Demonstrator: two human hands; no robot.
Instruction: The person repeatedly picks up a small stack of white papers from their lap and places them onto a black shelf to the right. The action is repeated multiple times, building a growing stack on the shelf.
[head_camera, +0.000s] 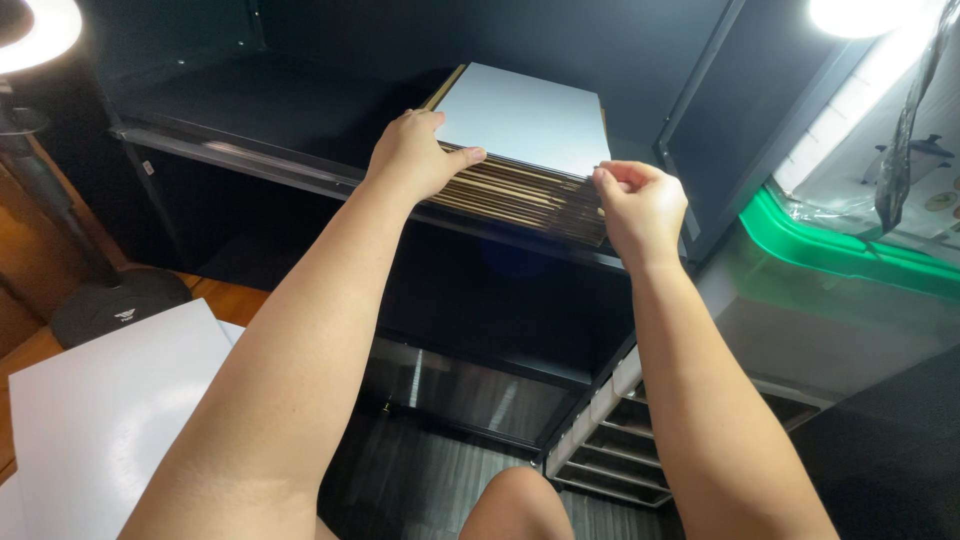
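Both arms reach up to a stack of flat boards (520, 190) lying on a dark shelf (250, 160) inside a black cabinet. The stack has a white top face and brown, layered edges that face the person.

The left hand (412, 155) rests on the left front corner of the stack, its thumb pressed along the upper edge and its fingers (425, 118) curled over the top sheet, closed on that corner. The right hand (640, 205) is at the right front corner, its fingers (612, 175) pinched together on the edge of the upper boards.

Below and to the left, a large white sheet (100, 410) lies on a wooden surface (235, 298), near the round black base of a lamp stand (115, 305). To the right sits a green-rimmed container (850, 250) wrapped in clear plastic. A bare knee (515, 500) shows at the bottom edge.
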